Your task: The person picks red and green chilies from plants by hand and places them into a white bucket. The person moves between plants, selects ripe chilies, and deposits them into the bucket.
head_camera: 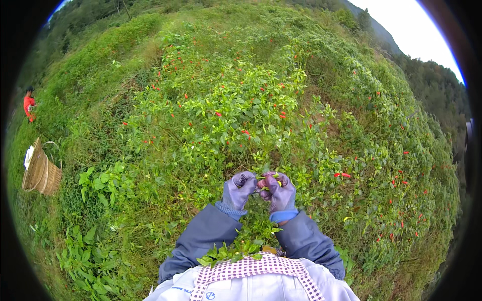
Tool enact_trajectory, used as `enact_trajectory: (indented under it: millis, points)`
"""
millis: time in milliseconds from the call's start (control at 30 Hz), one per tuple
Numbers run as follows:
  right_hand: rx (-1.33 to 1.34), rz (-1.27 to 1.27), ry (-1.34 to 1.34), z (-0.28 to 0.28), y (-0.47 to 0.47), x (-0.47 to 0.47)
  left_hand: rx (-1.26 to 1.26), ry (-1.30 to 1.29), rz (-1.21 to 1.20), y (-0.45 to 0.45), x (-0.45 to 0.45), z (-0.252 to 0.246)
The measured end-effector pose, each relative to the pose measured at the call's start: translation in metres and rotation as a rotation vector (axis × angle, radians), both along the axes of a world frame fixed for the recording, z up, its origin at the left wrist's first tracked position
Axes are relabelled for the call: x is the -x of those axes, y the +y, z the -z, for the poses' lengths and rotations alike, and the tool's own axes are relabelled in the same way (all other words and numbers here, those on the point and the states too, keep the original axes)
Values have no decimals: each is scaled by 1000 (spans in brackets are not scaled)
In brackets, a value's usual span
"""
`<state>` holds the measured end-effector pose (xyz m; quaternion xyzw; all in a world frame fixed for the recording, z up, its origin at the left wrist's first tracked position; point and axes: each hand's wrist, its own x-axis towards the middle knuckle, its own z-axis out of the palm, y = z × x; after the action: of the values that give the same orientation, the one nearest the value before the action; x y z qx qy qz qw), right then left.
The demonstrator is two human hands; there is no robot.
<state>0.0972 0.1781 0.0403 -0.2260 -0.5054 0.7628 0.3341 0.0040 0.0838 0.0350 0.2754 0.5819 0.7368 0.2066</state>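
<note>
Both my hands wear purple dotted gloves and meet in front of me, low over the chili pepper plants. My right hand (281, 192) is closed around some small chili peppers (279, 183), whose slender green and yellowish ends stick out between thumb and fingers. Just beside it, my left hand (239, 191) has its fingers curled inward, thumb against forefinger; whether anything is pinched there is hidden. Leafy chili plants (241, 101) with red and green pods spread ahead of the hands. Leaves (241, 252) also touch the checkered strap (260, 265) at my front.
A wicker basket (47, 175) with a carrying strap and something white at its mouth leans in the growth at left. Farther off stands a person (29, 104) in red. Red chili peppers (342, 175) hang at right. Dense weeds (90, 263) grow at lower left.
</note>
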Motion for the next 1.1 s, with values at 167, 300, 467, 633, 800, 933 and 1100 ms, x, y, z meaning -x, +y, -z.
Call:
enact_trajectory:
  millis: [167, 300, 467, 633, 800, 933, 1100]
  points:
    - [-1407, 336, -51, -7, -1, -15, 227, 205, -97, 1, 1, 4]
    - [-374, -101, 170, -18, -16, -27, -133, -117, -153, -3, 24, 15]
    - [708, -383, 399, -30, 22, -38, 4, 433, -339, 4, 30, -10]
    - [315, -263, 173, -34, 25, -68, 8, 555, -58, 10, 4, -57]
    - [-25, -49, 134, -38, 18, -83, 40, 279, 627, 23, -15, -70]
    - [-307, 48, 122, -31, 13, -86, 43, -35, 921, 32, -30, -54]
    - [-296, 55, 55, -28, 3, -92, -32, -468, 499, 31, -41, -26]
